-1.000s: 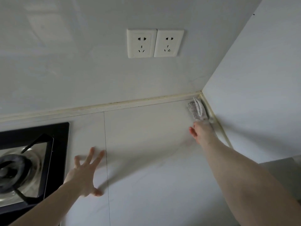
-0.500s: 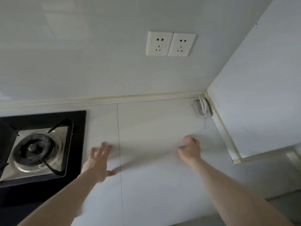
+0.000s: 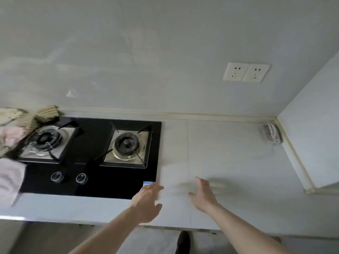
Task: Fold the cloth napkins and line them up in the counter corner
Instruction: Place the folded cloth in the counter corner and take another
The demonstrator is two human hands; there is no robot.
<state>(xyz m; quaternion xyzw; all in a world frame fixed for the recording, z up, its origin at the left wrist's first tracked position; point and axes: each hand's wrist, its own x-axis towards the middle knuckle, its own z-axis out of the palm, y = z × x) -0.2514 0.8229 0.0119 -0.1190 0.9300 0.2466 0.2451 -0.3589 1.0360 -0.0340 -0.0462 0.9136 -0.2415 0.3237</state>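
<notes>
Both forearms are bare from the lower frame edge up to the wrists, with no sleeve cuff showing. The left hand [image 3: 146, 204] and the right hand [image 3: 203, 197] wear no glove, ring, watch or bracelet that can be made out. Their fingers [image 3: 155, 186] are blurred. A dark shoe [image 3: 182, 242] shows at the bottom edge between the arms.

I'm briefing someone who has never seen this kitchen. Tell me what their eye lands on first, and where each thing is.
The glossy black two-burner gas hob dominates the left half of the pale counter. Two bare hands, left hand and right hand, hover open near the counter's front edge. One small folded whitish cloth napkin sits tucked in the far right corner, while a heap of pink and striped beige cloths crowds the left edge.
</notes>
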